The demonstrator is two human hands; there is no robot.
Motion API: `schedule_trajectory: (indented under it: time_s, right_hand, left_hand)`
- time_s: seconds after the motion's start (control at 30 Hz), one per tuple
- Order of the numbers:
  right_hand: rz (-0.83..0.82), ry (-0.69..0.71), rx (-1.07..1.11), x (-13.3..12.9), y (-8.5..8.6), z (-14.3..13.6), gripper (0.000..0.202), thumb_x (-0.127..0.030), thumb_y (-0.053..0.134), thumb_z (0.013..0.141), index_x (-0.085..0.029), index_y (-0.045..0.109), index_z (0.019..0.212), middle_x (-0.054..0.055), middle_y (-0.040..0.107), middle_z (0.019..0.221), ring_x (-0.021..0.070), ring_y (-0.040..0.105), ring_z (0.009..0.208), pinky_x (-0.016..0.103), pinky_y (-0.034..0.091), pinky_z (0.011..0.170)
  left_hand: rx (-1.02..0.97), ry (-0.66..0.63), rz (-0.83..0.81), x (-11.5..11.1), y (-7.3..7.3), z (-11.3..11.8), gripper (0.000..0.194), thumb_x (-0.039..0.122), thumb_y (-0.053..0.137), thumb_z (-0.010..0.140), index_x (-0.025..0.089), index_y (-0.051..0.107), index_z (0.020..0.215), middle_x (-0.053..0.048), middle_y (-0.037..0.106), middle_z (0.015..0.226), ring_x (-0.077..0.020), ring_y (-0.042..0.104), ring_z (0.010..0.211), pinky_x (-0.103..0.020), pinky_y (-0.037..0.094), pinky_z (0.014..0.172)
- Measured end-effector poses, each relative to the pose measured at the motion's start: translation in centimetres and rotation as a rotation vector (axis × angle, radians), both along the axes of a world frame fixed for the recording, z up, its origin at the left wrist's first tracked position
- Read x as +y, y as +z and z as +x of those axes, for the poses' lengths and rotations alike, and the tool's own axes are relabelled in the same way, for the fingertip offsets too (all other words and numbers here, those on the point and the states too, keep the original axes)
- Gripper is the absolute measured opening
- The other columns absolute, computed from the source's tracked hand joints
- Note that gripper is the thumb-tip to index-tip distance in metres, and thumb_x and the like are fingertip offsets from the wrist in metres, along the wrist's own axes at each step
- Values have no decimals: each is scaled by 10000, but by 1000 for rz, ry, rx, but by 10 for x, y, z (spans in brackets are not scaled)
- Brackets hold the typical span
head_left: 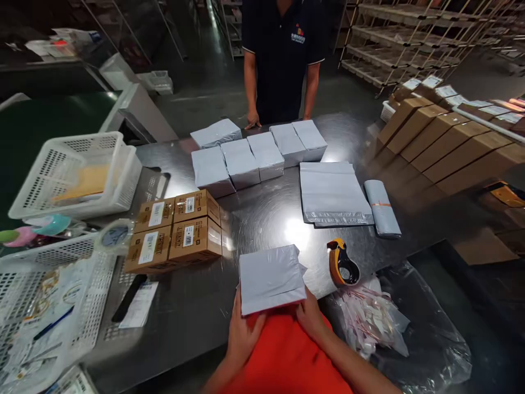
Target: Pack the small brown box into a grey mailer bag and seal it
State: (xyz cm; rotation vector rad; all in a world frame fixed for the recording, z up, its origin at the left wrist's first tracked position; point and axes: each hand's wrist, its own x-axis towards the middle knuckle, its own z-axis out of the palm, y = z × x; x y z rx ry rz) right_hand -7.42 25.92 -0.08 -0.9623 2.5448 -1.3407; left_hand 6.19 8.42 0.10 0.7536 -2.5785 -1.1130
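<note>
A box-shaped parcel wrapped in a grey-white mailer bag (270, 276) is held close to my red shirt at the near table edge. My left hand (244, 331) grips its left side, fingers partly hidden beneath it. On the opposite side my right hand (311, 314) holds the near right corner. A loose flap of plastic sticks out at the parcel's right. Close by lies a yellow and black tape dispenser (343, 264). Farther off are a stack of flat mailer bags (334, 191) and a rolled bundle of bags (381, 207) with a band round it.
Several wrapped parcels (241, 161) stand across the metal table (262, 213). Brown boxes (174, 235) and white baskets (68, 175) are at left. Another person (283, 65) stands opposite, one hand on the table edge. Cartons (447, 137) line the right; a waste bag (426, 323) hangs below.
</note>
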Motion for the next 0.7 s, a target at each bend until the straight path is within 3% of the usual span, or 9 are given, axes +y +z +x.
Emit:
schedule_trajectory:
  time_s: [0.1, 0.2, 0.23, 0.3, 0.37, 0.43, 0.53, 0.6, 0.7]
  right_hand:
    - [21, -67, -132, 21, 6, -27, 572, -82, 437, 771, -189, 632, 1298, 126, 649, 1311, 289, 598, 1236, 530, 471, 1078]
    - [-100, -345, -248, 33, 44, -48, 444, -221, 439, 908, -189, 615, 1314, 126, 612, 1363, 281, 578, 1260, 521, 431, 1110]
    - [-158, -357, -280, 32, 58, -50, 450, -288, 434, 950, -208, 561, 1374, 114, 560, 1427, 274, 534, 1310, 508, 400, 1135]
    - [-253, -196, -337, 22, 78, -44, 533, -418, 429, 984, -258, 406, 1492, 76, 402, 1558, 266, 392, 1426, 487, 309, 1190]
    - [-293, 42, -378, 7, 82, -30, 672, -517, 460, 965, -292, 240, 1558, 51, 243, 1629, 266, 243, 1493, 489, 215, 1223]
    - [-312, 155, -427, -5, 74, -17, 827, -590, 516, 918, -298, 115, 1579, 57, 139, 1654, 277, 162, 1513, 508, 178, 1225]
    - [-357, 131, -492, -19, 56, -12, 961, -664, 555, 859, -275, 58, 1584, 92, 116, 1655, 299, 170, 1510, 519, 201, 1215]
    - [-353, 124, -508, -32, 53, -25, 973, -666, 564, 851, -249, 80, 1585, 102, 151, 1648, 304, 209, 1500, 498, 221, 1214]
    - [-303, 33, -472, -69, 59, -67, 817, -598, 526, 904, -233, 221, 1568, 92, 293, 1608, 291, 311, 1466, 464, 267, 1204]
  left_hand:
    - [-90, -87, 87, -27, 4, 15, 566, 418, 537, 886, 172, 470, 1392, -208, 505, 1449, -387, 454, 1364, -547, 492, 1035]
    - [-57, -87, 16, -57, 37, 27, 474, 347, 469, 931, 259, 467, 1397, -136, 352, 1577, -341, 369, 1430, -537, 454, 1076]
    - [6, -42, -42, -63, 53, 26, 467, 321, 423, 950, 293, 440, 1416, -111, 332, 1589, -328, 357, 1439, -545, 449, 1077]
    - [101, -35, -144, -65, 84, 12, 502, 326, 393, 969, 341, 367, 1470, -71, 275, 1618, -323, 303, 1466, -556, 422, 1093]
    - [160, -183, -246, -56, 106, -14, 642, 418, 447, 951, 321, 230, 1547, -86, 172, 1650, -357, 216, 1491, -589, 328, 1145]
    - [128, -379, -367, -42, 112, -40, 787, 517, 513, 915, 299, 144, 1576, -120, 169, 1647, -404, 123, 1503, -639, 279, 1143]
    - [91, -461, -525, -37, 101, -66, 836, 574, 566, 880, 279, 198, 1570, -152, 245, 1621, -426, 79, 1502, -616, 356, 1094]
    - [51, -456, -596, -51, 98, -82, 781, 601, 564, 868, 266, 328, 1533, -166, 296, 1599, -453, 147, 1483, -650, 342, 1080]
    - [-142, -474, -669, -88, 111, -127, 588, 570, 496, 910, 298, 501, 1431, -143, 458, 1513, -452, 333, 1415, -763, 181, 1083]
